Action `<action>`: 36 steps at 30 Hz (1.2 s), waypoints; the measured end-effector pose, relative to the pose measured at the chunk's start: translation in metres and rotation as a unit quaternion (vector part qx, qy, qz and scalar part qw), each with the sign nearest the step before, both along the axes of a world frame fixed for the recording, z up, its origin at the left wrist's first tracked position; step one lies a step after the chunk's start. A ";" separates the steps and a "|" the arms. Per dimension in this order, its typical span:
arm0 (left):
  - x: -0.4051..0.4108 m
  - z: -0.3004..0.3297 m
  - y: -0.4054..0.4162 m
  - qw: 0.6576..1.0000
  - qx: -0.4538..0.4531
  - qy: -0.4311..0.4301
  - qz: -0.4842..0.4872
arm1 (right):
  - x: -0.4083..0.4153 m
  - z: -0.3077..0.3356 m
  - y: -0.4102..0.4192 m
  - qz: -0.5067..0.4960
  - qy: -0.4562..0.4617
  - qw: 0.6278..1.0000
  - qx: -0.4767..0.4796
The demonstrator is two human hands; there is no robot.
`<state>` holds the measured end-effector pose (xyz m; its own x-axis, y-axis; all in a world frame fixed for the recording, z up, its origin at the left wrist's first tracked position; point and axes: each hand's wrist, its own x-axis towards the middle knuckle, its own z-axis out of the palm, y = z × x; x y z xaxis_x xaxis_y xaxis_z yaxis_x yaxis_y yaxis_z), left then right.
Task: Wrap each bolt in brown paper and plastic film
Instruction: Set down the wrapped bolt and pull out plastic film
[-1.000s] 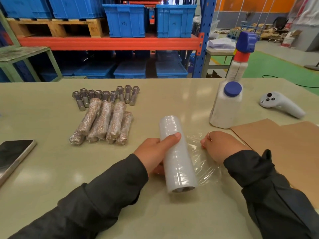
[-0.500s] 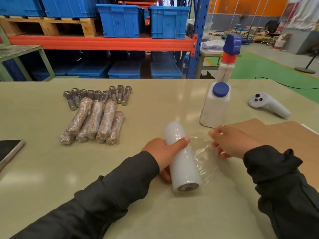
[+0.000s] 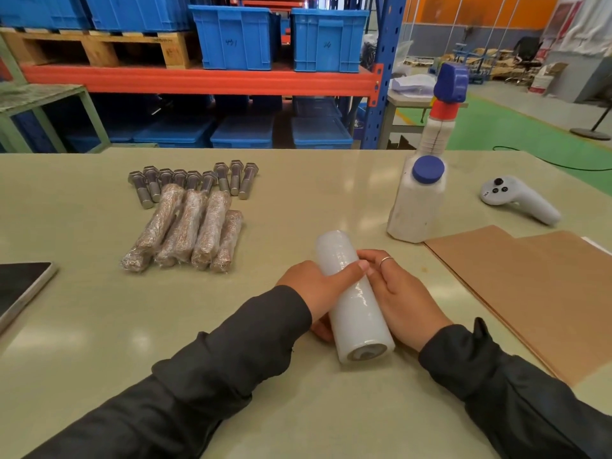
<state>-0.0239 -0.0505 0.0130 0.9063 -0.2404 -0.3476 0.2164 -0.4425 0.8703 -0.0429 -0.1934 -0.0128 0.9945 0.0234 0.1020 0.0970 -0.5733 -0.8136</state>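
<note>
A: What sits nearest, low in the frame?

B: Two dark sleeves come up from the bottom edge. Between them, just below centre, lies the roll of plastic film (image 3: 353,298) on the table (image 3: 298,409), its open core end toward the bottom. The left hand (image 3: 316,289) grips it, thumb laid across the top, fingers curled under. The right hand (image 3: 402,293) lies against the roll's right side, its fingers bent onto the film; a ring shows on one finger. Whether that hand truly clasps the roll or only touches it, I cannot tell.

A: And to the sides?

B: At the right edge lie sheets of brown paper (image 3: 530,286), flat and overlapping. At the left edge, the corner of a dark-screened phone (image 3: 20,289).

A: Where are the bolts?

B: Left of centre. Four wrapped bolts (image 3: 185,231) lie side by side, touching, brown paper showing under clear film. Just above them is a row of bare bolts (image 3: 195,178), heads toward the top; the middle ones are partly covered by the wrapped ends.

A: Farther up?

B: Right of centre stands a white bottle (image 3: 417,207) with a blue cap, and behind it a spray bottle (image 3: 442,111) with a blue and red head. Farther right lies a white controller (image 3: 520,198). Across the top, blue crates (image 3: 281,38) rest on an orange rack.
</note>
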 end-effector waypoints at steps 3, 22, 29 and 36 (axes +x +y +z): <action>0.000 0.003 0.004 1.000 0.025 0.003 -0.013 | -0.002 0.001 0.000 0.026 0.009 0.999 -0.021; 0.002 0.019 0.018 0.918 0.329 -0.219 0.014 | -0.001 0.001 0.007 0.061 -0.021 0.994 -0.084; 0.003 0.032 -0.023 0.898 0.152 -0.404 -0.083 | -0.004 -0.002 0.015 0.044 -0.007 0.983 -0.176; 0.015 0.015 -0.044 0.880 0.283 -0.289 -0.249 | -0.004 0.002 0.020 0.065 0.099 0.930 -0.348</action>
